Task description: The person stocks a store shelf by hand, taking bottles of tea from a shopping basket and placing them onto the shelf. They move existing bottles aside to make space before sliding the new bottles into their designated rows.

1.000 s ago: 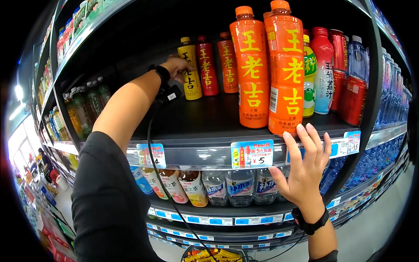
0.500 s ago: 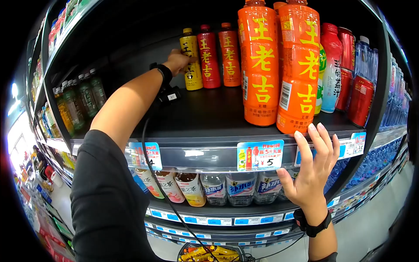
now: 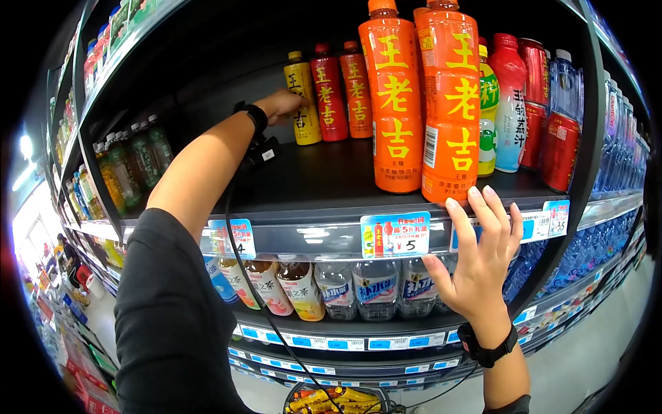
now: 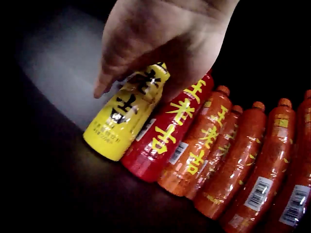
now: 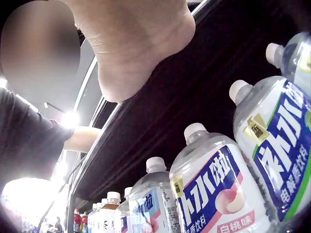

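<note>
At the back of the upper shelf my left hand (image 3: 281,107) grips a yellow bottle (image 3: 303,100) with black lettering. The left wrist view shows the thumb and fingers around the upper part of this yellow bottle (image 4: 114,128), which stands on the dark shelf. Right beside it are a red bottle (image 3: 329,93) and a smaller orange bottle (image 3: 356,90). Lower right, my right hand (image 3: 479,265) has its fingers spread and straight, fingertips at the shelf's front edge below a tall orange bottle (image 3: 449,103). Only the base of the right palm (image 5: 141,53) shows in the right wrist view.
Another tall orange bottle (image 3: 392,103) stands near the front. To the right are a pink-topped bottle (image 3: 509,103) and red cans (image 3: 560,148). Clear drink bottles (image 3: 376,293) line the shelf below. A black cable (image 3: 258,297) hangs in front; a basket (image 3: 289,403) holds yellow bottles.
The yellow bottle has moved slightly back, closer in line with the red bottle, my left hand still on it. The head view has shifted; the right hand keeps its place at the shelf edge.
</note>
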Motion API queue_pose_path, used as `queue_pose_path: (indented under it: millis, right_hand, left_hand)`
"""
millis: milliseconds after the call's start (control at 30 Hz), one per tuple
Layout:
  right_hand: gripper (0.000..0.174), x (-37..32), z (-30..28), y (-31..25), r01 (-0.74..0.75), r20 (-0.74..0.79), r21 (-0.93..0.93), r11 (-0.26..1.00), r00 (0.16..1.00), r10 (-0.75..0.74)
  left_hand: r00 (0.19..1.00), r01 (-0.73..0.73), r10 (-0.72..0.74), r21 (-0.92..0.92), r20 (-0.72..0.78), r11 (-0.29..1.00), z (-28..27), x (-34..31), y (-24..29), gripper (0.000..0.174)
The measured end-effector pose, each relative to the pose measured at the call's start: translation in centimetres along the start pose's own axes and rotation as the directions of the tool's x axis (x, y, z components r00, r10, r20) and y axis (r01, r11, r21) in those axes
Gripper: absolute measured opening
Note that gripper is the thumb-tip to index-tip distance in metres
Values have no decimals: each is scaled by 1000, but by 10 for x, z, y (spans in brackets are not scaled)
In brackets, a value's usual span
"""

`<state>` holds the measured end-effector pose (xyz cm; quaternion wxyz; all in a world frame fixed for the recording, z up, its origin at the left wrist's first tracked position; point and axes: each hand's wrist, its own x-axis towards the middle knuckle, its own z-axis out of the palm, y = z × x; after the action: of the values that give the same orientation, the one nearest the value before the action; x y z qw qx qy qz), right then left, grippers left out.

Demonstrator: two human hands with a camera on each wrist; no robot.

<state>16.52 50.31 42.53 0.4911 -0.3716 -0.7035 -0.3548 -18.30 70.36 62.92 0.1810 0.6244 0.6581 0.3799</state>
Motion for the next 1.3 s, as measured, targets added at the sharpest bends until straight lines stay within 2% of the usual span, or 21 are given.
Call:
queue_pose_path:
  millis: [133,267,367,433,467,567,600,633,667,733,767,800,867,933,967,1033,1067,1133,1233,1267,1300]
  right_hand:
    - [56,1,-4,-2,5,0,12,1000,1000,-5]
    - [56,3,-8,-4,-10,17,37,999,1000,9]
    - [56,4,-8,-5,-5,18,37,999,1000,5]
    - [56,5,-9,-7,-3,20,35,999,1000,2]
    - [56,5,-9,-7,-1,22,38,999,1000,0]
    - [55,4,-11,-6,6,40,37,999,999,-7]
    - [55,3,-10,-5,14,44,47,999,999,-16]
    - [54,3,-11,-5,20,49,57,998,999,-23]
    - [52,4,-10,-5,34,42,56,998,998,-36]
    - [50,3,-7,-4,58,12,104,993,998,-60]
    - [48,2,-4,-1,91,-12,125,988,996,-90]
    - [46,2,-1,-4,113,-37,154,982,993,-109]
    - [41,2,4,-1,169,-53,187,968,985,-162]
    - [36,5,4,6,188,-14,247,951,982,-190]
    - [36,-5,4,10,-3,-30,311,951,999,13]
    - [34,-12,-5,1,125,-179,369,921,982,-62]
    - [33,-17,-11,-11,221,-242,412,884,962,-128]
    - [32,-40,-18,-50,348,-236,585,733,937,-256]
    - [27,-91,-17,-131,309,-4,834,456,831,-556]
    - [22,-99,-18,-156,229,231,842,489,666,-709]
    - [21,-128,-3,-182,56,289,899,434,670,-684]
  left_hand:
    - [997,80,-80,31,-8,996,-7,-25,24,70]
    - [998,-63,63,12,-22,998,-18,-76,45,68]
    - [957,-285,268,-209,-107,935,-22,-122,45,48]
    - [863,-505,452,-336,-227,795,-20,-173,36,36]
    - [760,-647,577,-274,-298,711,-21,-194,27,38]
    - [542,-830,761,-88,-357,550,-25,-280,-11,35]
    - [521,-848,793,-86,-315,523,-25,-311,-29,34]
    - [553,-823,757,-86,-347,562,-17,-344,-46,32]
    - [513,-822,737,-6,-440,569,-5,-374,-69,27]
    - [480,-869,777,-95,-408,486,8,-418,-122,16]
    - [503,-840,769,-17,-395,542,16,-436,-154,17]
    - [580,-767,689,-6,-434,641,30,-456,-180,17]
    - [772,-423,275,-140,-573,895,61,-494,-242,17]
    - [789,-111,-111,-317,-605,942,91,-535,-294,13]
    - [783,-48,-174,-337,-597,940,105,-558,-318,13]
    - [687,87,-408,-490,-601,867,129,-602,-361,14]
    - [675,128,-445,-500,-589,857,143,-626,-376,14]
    - [565,303,-616,-556,-549,774,171,-666,-401,13]
    - [379,357,-812,-739,-444,571,216,-714,-419,13]
    - [320,380,-857,-774,-403,506,230,-727,-422,13]
    - [286,381,-887,-806,-362,452,239,-735,-420,14]
